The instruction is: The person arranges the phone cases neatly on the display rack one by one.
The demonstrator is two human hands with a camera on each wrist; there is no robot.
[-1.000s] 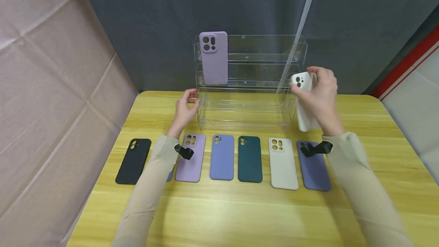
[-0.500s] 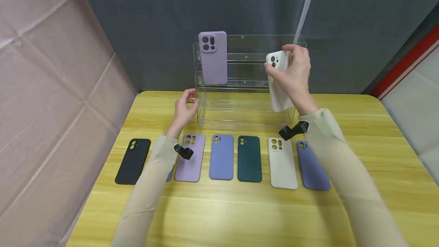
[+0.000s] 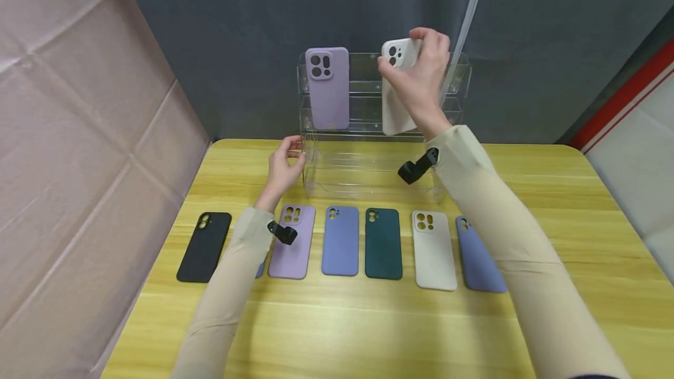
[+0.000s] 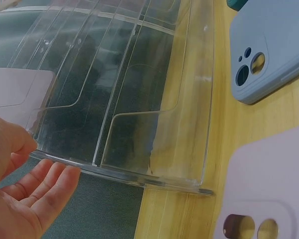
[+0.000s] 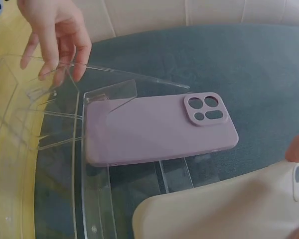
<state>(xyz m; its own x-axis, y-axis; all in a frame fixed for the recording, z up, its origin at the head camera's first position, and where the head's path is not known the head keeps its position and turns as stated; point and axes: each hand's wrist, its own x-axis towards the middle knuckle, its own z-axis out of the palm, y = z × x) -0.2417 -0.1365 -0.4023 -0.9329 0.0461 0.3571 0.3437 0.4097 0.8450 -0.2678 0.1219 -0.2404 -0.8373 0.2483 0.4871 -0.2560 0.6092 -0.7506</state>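
My right hand (image 3: 421, 75) grips a white phone case (image 3: 396, 98) by its upper end, thumb on one edge and fingers at the other. The case stands nearly upright in front of the upper tiers of a clear acrylic display rack (image 3: 374, 186). In the right wrist view, the white case (image 5: 224, 209) lies beside a light purple phone case (image 5: 149, 129), which is seated in the rack's top tier. My left hand (image 3: 284, 165) touches the rack's left side with its fingertips, as the left wrist view shows with thumb and fingers (image 4: 50, 186) along the edge.
Along the table in front of the rack lie a black case (image 3: 204, 247), a purple case (image 3: 295, 250), a periwinkle case (image 3: 340, 241), a dark green case (image 3: 383, 244), an off-white case (image 3: 436, 253) and a blue-violet case (image 3: 479, 259). A grey curtain (image 3: 253, 45) hangs behind.
My right hand has carried the white case left and up, from beside the rack's right end to its upper tiers. The left hand has stayed at the rack's side.
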